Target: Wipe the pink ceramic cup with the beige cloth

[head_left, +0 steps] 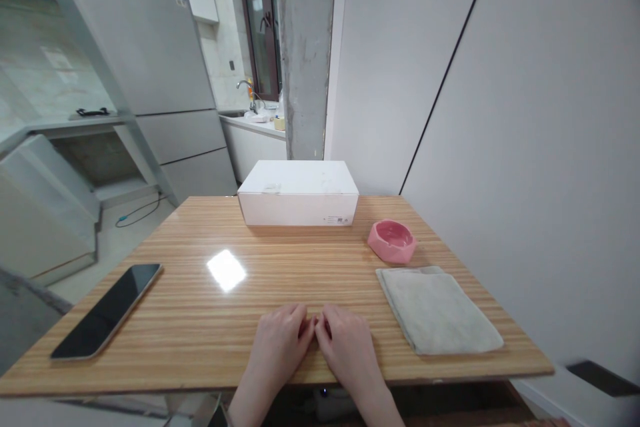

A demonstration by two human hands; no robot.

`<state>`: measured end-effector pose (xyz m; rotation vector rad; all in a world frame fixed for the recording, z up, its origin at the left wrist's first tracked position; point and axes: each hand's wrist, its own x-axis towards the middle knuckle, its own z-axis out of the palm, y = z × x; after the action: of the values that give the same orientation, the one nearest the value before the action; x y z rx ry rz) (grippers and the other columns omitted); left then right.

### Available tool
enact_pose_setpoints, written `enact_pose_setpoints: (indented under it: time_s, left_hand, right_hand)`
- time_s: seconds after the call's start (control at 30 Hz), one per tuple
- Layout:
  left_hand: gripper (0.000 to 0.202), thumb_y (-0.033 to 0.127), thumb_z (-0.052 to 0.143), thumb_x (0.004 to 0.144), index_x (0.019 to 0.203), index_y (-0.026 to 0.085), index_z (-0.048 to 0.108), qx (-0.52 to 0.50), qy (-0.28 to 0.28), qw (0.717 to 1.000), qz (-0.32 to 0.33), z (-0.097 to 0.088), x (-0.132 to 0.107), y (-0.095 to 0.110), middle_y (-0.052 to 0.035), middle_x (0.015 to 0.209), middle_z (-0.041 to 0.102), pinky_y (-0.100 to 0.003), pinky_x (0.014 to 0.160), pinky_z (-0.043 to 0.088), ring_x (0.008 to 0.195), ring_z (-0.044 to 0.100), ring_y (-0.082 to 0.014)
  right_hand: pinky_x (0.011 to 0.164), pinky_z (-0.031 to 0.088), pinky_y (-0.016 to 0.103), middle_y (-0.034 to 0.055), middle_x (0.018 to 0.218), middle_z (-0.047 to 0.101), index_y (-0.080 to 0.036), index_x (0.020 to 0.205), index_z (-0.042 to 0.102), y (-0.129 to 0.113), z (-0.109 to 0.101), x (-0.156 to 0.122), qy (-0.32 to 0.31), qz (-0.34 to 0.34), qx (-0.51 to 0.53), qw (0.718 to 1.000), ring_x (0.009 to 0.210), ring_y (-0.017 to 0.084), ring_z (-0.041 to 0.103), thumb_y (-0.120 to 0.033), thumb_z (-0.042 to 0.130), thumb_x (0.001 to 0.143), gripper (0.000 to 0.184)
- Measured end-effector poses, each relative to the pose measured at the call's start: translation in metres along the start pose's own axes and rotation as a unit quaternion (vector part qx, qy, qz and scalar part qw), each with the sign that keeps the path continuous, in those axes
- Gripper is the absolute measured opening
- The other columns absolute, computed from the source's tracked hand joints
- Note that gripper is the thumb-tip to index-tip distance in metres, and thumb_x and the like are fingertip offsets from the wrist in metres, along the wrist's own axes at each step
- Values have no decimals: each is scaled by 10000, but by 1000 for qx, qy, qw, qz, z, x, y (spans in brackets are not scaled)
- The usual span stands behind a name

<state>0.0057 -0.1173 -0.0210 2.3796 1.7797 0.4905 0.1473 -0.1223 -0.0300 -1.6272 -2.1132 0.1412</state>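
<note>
Both hands rest side by side on the wood-grain table (310,267) near its front edge, thumbs almost touching. My left hand (284,330) is curled into a loose fist, and nothing shows in it. Closed the same way, my right hand (345,333) also shows nothing held. To its right lies a folded grey cloth (443,313). Behind the cloth sits a pink faceted bowl, like an ashtray (393,243). A closed white box (299,193) stands at the table's far edge. Far to the left, a dark-screened smartphone (107,313) lies flat.
A grey wall with a dark seam (480,147) runs along the right. Beyond the table stand a concrete column (307,53), a sink with a faucet (250,90) and a tall fridge (135,40). On the floor at left lies a cable (137,213).
</note>
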Motion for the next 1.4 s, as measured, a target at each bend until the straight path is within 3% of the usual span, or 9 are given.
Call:
enact_pose_setpoints:
  time_s: [0.67, 1.23, 1.4]
  left_hand:
    - [247, 233, 432, 895, 689, 203, 566, 5, 20, 1000, -7, 4, 1, -1, -19, 703, 663, -262, 574, 339, 647, 613, -164]
    - [239, 223, 418, 902, 726, 207, 580, 22, -6, 1000, -16, 6, 3, 1, -28, 736, 682, -282, 592, 374, 692, 645, -198]
    - [276, 189, 353, 915, 770, 197, 588, 23, -39, 999, -24, 5, 5, -1, -42, 753, 690, -282, 600, 382, 708, 650, -200]
  right_hand:
    - [579, 253, 270, -15, 660, 604, -208, 685, 504, 1, 3, -1, 22, -14, -4, 1000, 626, 148, 576, -122, 455, 851, 193]
    - [590, 254, 271, -9, 674, 613, -207, 696, 513, 2, 3, -1, 16, -12, 20, 1000, 636, 149, 567, -109, 449, 850, 193]
    - [593, 252, 272, -13, 691, 619, -206, 693, 524, 1, 2, 0, 5, -2, 30, 1000, 646, 148, 572, -85, 460, 834, 196]
